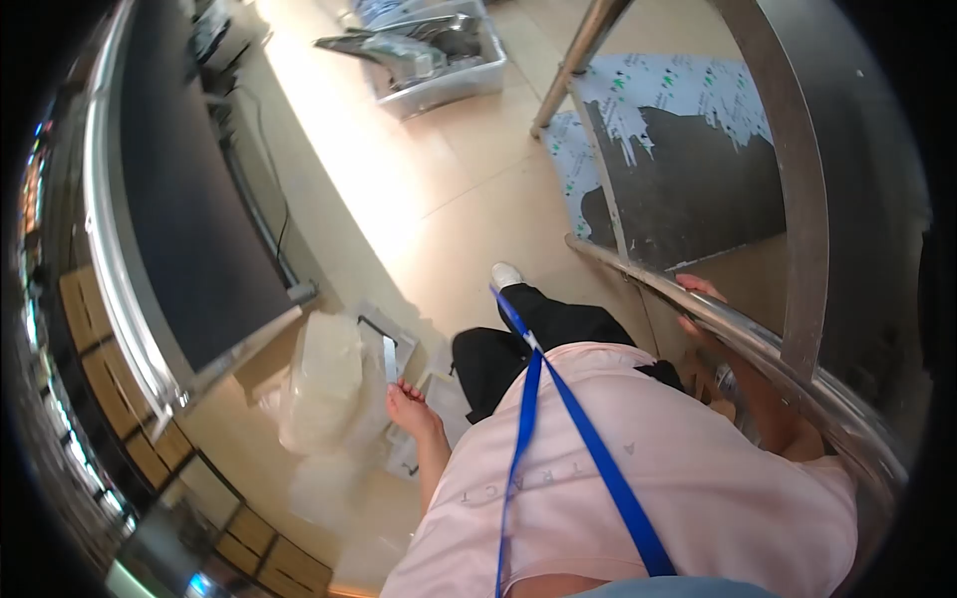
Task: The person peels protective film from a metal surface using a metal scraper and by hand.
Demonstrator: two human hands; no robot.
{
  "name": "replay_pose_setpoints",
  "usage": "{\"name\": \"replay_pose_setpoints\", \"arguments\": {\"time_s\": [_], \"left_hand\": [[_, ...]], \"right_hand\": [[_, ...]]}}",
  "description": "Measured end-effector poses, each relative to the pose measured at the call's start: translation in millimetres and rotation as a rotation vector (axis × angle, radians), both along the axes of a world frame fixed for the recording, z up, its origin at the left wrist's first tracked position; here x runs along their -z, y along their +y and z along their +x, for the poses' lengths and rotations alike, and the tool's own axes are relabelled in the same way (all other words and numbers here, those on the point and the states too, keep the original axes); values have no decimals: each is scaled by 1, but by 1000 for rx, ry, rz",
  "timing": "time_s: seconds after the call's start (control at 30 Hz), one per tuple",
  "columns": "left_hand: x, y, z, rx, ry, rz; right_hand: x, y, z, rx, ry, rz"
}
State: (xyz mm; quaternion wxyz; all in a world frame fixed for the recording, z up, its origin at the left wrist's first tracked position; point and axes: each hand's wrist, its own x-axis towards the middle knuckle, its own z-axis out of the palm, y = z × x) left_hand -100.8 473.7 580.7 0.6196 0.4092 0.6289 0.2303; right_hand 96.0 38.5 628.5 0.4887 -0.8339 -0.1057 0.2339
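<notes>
My left hand (409,407) is closed around the lower end of a thin, flat silver-white strip (390,359), which points upward from the fingers. Under that hand are white plastic bins (401,453) and a translucent plastic bag (324,384). On the right, my right hand (701,287) reaches from beneath a round metal rail (738,321). Its fingers show on one side of the rail and another part of the hand on the other, apparently wrapped round it; the rail hides the palm.
A clear plastic bin (444,100) with metal pieces stands on the tiled floor. To the right, a metal frame holds a dark panel (698,189) with torn protective film. A dark-topped conveyor-like bench (189,199) runs along the left, with a cable (264,140) beside it.
</notes>
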Motion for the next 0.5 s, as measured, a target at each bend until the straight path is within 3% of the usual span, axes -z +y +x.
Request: {"name": "replay_pose_setpoints", "arguments": {"time_s": [0.1,0.2,0.3,0.4,0.47,0.5], "left_hand": [[11,28,56,210,-31,-88],[10,57,120,498,-65,-119],[15,93,173,712,-24,-103],[33,139,223,935,20,-110],[51,161,257,1014,3,-119],[54,165,278,1052,8,-94]], "right_hand": [[-1,4,3,-6,-103,115],[-14,7,0,99,78,-13],[-7,2,-18,151,-37,20],[-24,10,-14,592,598,114],[-1,-18,-39,785,737,387],[-2,-11,-42,705,653,265]]}}
